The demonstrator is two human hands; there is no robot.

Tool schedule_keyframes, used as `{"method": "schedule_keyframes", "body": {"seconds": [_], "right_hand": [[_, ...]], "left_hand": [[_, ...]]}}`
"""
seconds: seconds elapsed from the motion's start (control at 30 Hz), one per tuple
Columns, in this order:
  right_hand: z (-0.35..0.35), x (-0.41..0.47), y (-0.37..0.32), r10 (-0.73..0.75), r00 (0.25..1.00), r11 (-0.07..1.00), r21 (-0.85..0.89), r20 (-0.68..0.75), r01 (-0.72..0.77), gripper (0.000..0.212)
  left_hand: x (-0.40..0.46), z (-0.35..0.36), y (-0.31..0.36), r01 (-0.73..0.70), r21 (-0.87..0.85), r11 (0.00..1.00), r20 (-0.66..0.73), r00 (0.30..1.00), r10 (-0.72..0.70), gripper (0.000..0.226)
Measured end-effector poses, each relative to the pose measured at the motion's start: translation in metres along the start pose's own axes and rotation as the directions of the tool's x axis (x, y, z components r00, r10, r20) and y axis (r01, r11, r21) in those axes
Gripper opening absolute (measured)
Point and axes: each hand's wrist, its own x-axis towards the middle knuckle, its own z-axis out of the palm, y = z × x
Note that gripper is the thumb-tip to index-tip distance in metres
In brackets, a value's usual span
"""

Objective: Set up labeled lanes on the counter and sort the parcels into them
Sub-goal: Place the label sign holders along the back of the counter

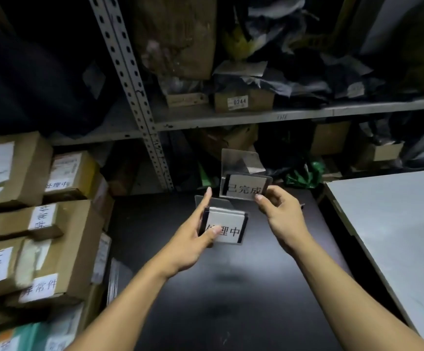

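Pinching hard on both sides: left hand (193, 239) clamped on the nearer sign holder (224, 228), thumb pressed flat over the first printed character, index finger stretched straight up along the holder's left edge. Right hand (279, 209) nipping the farther sign holder (245, 184) by its lower right corner, thumb and forefinger tips closed on the edge, remaining fingers curled under. Both forearms reaching forward from the bottom of the head view, bare, converging over the dark counter (231, 287).

Two sign holders, counted: clear acrylic stands, each with a white card carrying three black characters. Nearer one low, just over the counter; whether touching it, impossible to tell. Farther one raised and tilted, its clear back flap sticking up behind, lower left corner just beside the left index fingertip.

Stacked at the left edge of the counter: cardboard parcels (53, 249), at least six boxes showing, most with white handwritten labels. Exact number lower down lost in blur.

Behind, a grey perforated shelf upright (134, 97) and two shelf levels crammed with boxes and dark plastic bags; one small carton (243, 100) marked 0244. Something green and crumpled (304, 173) at the counter's far edge. Off to the right, one pale grey tabletop (395, 224), just beside the counter.
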Motion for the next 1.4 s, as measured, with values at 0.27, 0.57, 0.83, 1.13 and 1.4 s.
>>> {"method": "schedule_keyframes", "body": {"seconds": [0.27,0.57,0.83,1.13,1.4], "right_hand": [[0.001,0.060,0.090,0.143,0.990,0.967,-0.213,0.006,-0.138,0.014],[0.019,0.085,0.196,0.215,0.973,0.851,-0.505,0.083,-0.145,0.027],[0.025,0.090,0.221,0.171,0.984,0.810,-0.575,0.042,-0.116,0.010],[0.032,0.082,0.202,0.212,0.975,0.807,-0.552,-0.061,-0.210,0.054],[0.077,0.068,0.042,-0.093,0.931,0.959,-0.221,0.353,0.180,0.027]], "left_hand": [[0.064,-0.022,-0.035,-0.018,-0.032,0.999,-0.156,0.988,0.012,0.072],[0.092,-0.031,-0.082,0.007,-0.014,1.000,-0.174,0.985,-0.009,0.072],[0.097,-0.034,-0.100,0.016,-0.015,1.000,-0.168,0.986,-0.018,0.072],[0.092,-0.034,-0.101,-0.008,-0.043,0.999,-0.151,0.989,0.001,0.072],[0.077,-0.052,-0.103,-0.003,-0.055,0.998,-0.133,0.991,-0.004,0.071]]}}
